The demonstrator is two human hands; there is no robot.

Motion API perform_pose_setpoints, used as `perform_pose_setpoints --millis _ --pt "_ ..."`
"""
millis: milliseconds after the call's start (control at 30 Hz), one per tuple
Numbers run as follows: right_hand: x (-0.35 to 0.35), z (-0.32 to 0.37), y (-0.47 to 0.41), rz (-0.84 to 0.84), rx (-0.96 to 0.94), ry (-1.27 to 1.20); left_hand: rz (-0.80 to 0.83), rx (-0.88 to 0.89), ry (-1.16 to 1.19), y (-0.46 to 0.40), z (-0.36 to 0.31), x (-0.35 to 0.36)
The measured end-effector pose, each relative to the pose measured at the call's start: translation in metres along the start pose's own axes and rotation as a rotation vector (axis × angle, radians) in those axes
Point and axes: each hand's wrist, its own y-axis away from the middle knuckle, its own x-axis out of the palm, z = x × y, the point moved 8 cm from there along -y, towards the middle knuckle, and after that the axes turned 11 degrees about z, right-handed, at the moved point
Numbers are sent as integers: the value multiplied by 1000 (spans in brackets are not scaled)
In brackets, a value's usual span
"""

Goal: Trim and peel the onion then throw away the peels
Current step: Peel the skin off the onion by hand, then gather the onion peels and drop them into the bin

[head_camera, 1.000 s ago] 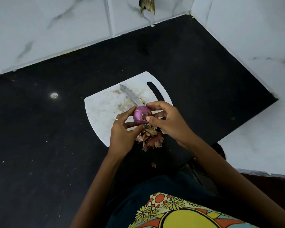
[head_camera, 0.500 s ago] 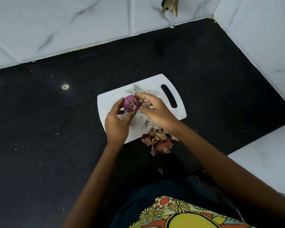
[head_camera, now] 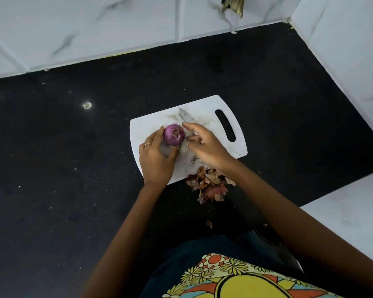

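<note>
We cup the peeled onion [head_camera: 174,137] in our left hand [head_camera: 156,160], fingers curled round it above the cutting board [head_camera: 146,125], while our right hand [head_camera: 207,147] spreads loose and empty over the knife [head_camera: 186,116], peels [head_camera: 209,183] heaped on the desk [head_camera: 63,168] for binning.

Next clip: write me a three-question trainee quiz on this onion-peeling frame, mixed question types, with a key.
1. True or false: the onion is held by the right hand.
2. Where does the pile of peels lie?
A. in the middle of the cutting board
B. at the board's near edge, mostly on the black counter
C. against the tiled wall
3. Fill in: the knife lies on the board, partly hidden under the ____ hand.

Key:
1. False; the left hand holds it.
2. B
3. right
</note>
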Motion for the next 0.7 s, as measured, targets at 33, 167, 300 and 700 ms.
perform_pose_setpoints --millis 33,167,300,700 --pt "-7 -1 1 -32 -8 22 4 -14 3 1 0 -1" --pt "-43 -8 9 -249 -4 71 -32 -42 81 9 -3 -5" --pt "-66 -23 20 -369 36 138 -167 -18 141 21 -9 -11" --pt "-42 -42 28 -338 57 481 -4 131 7 45 -31 22"
